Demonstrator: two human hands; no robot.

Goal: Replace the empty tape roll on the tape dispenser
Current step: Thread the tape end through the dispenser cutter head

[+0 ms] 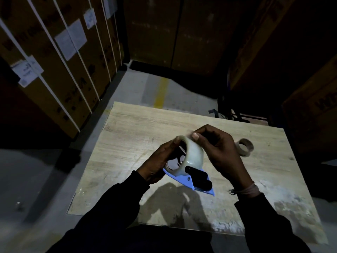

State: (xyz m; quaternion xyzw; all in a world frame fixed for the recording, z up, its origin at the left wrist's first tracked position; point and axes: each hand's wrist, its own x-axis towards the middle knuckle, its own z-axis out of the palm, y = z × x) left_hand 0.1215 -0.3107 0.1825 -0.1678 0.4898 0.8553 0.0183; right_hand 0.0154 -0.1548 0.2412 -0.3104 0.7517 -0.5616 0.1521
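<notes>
A blue tape dispenser [189,181] with black rollers is held above the wooden table [127,136]. A full roll of clear tape [194,156] sits on its hub. My left hand [160,161] grips the roll and dispenser from the left side. My right hand [217,148] pinches the top of the roll, thumb and fingers pressed on the tape's outer surface near its edge. The empty brown cardboard core [244,147] lies on the table to the right of my right hand.
Stacked cardboard boxes with white straps and paper labels [71,39] line the left side. More boxes stand behind and to the right in deep shadow. A grey floor with a yellow line [161,92] lies beyond the table's far edge.
</notes>
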